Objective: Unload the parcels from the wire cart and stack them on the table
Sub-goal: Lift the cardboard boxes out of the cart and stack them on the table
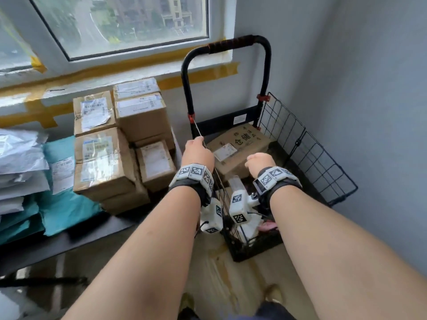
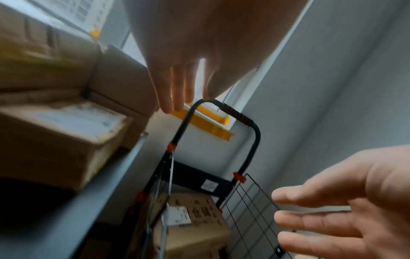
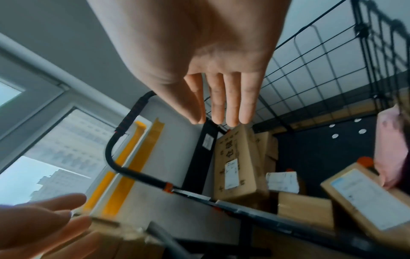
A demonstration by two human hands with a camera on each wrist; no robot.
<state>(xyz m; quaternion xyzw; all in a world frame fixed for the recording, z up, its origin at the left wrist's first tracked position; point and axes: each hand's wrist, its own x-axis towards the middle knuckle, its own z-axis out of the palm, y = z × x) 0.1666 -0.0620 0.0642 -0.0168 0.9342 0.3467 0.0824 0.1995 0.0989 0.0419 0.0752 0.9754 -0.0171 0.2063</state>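
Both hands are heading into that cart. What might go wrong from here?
The left hand is right at the thin wire side panel, so it may snag or scrape on it. The printed box looks big, and both hands are open; a poor hold might let it slip. The box stack on the table already sits near the table edge, so another parcel could unsettle it.

A dark table [image 1: 69, 236] stands under the window, beside the wire cart [image 1: 307, 155]. Brown cardboard parcels [image 1: 101, 162] sit stacked on it near the cart, and teal mailer bags [image 1: 67, 209] and grey mailer bags [image 1: 18, 153] are piled at its left. The cart rests on the floor [image 1: 221, 285], with a cardboard box [image 1: 240, 144] inside.
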